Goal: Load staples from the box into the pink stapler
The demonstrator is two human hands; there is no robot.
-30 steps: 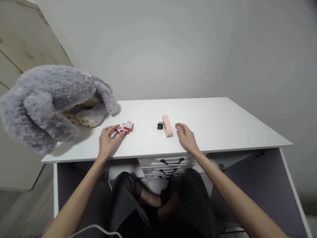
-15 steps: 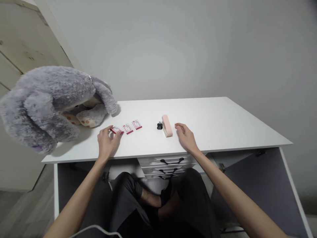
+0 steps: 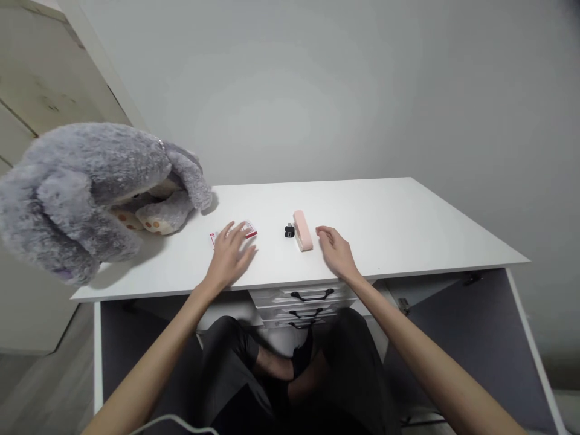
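My left hand (image 3: 229, 257) is over the small white-and-red boxes, fingers spread and nothing held. It covers most of them; the corner of one box (image 3: 212, 237) shows at its left, and part of another box (image 3: 251, 230) shows past the fingertips. Whether the fingers touch a box I cannot tell. My right hand (image 3: 338, 252) rests on the tabletop with its fingers loosely curled together and nothing visible in them. Just left of it lies a pale pink stapler (image 3: 303, 231). Beside the stapler is a small black object with a metal part (image 3: 289, 231), its kind unclear.
A large grey plush toy (image 3: 113, 163) sits on the left end of the white desk (image 3: 385, 211). Drawers with black handles (image 3: 312, 295) are below the front edge. Cabinet doors (image 3: 480, 338) stand open on both sides of my legs. A grey wall rises behind.
My left hand has let go of the leftmost box, moved right and spread its fingers over the row. My right hand stays put; the view has shifted slightly.
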